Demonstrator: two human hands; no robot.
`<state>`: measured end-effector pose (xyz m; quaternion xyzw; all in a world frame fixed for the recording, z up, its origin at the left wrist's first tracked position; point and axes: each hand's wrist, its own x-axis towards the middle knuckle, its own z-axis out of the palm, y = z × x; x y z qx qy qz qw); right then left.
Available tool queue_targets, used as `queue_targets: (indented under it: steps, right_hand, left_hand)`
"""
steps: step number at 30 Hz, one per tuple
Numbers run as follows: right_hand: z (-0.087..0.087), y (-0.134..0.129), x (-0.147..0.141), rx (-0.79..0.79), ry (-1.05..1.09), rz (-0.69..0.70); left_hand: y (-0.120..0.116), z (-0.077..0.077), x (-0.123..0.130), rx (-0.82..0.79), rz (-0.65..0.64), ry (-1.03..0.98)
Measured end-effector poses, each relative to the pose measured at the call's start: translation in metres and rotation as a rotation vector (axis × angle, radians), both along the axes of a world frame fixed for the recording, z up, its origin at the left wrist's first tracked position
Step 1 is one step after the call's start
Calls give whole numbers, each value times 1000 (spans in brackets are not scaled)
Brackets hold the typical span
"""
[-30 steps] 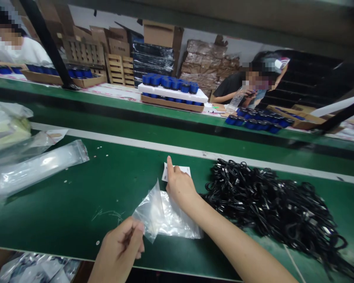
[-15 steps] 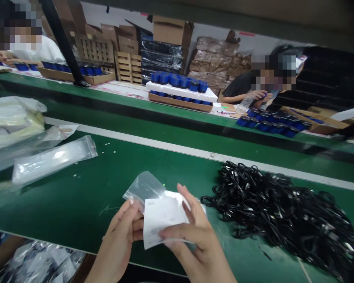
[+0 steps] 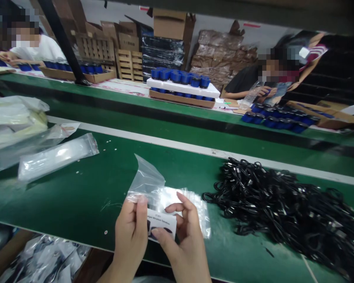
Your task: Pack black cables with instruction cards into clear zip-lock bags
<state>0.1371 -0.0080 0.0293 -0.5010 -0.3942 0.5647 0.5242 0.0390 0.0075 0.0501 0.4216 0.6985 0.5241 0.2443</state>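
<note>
Between the thumb and fingers of my left hand (image 3: 132, 224) is the edge of a clear plastic bag (image 3: 147, 177), whose other end stands up above the green table. My right hand (image 3: 185, 236) pinches a small white printed card (image 3: 163, 223) with dark pictures and text on it. The card lies against the fingers of my left hand, just below the bag's edge. Beyond my right hand, a stack of clear bags (image 3: 205, 216) rests on the table. To the right spreads a large heap of black cables (image 3: 271, 208).
Clear plastic packs (image 3: 59, 157) lie at the left of the green table (image 3: 85, 204). Filled bags (image 3: 47, 259) sit below its near edge. Across a raised ledge are blue cylinders (image 3: 179, 76) and two people at work, with another person's arm at the far right.
The card has turned to show its printed side and sits lower, nearer my left fingers. The bag stands more upright. My right hand has moved lower, uncovering the stack of bags.
</note>
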Motion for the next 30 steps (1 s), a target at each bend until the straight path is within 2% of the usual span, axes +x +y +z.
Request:
queue_targets:
  steps: [5, 8, 10, 15, 17, 19, 22, 26, 30]
  right_hand:
    - [-1, 1, 11, -203, 23, 314]
    - [-1, 1, 22, -207, -75, 319]
    - [1, -2, 29, -44, -189, 236]
    - [8, -9, 38, 780, -743, -79]
    - [8, -8, 39, 948, -914, -97]
    - [6, -5, 40, 1008, -1039, -56]
    - [4, -2, 43, 964, -1165, 13]
    - [7, -2, 47, 767, -1158, 73]
    - [21, -4, 54, 565, -1010, 314]
  left_hand:
    - [3, 0, -3, 14, -15, 12]
    - [3, 0, -6, 13, -38, 12]
    - [3, 0, -6, 16, -51, 19]
    - [-4, -6, -8, 79, -116, 114]
    - [-8, -10, -8, 114, -187, 186]
    - [-11, -12, -8, 163, -251, 319]
    - [-14, -13, -6, 262, -332, 585]
    - [-14, -14, -3, 397, -518, 851]
    - [-17, -13, -7, 406, -641, 929]
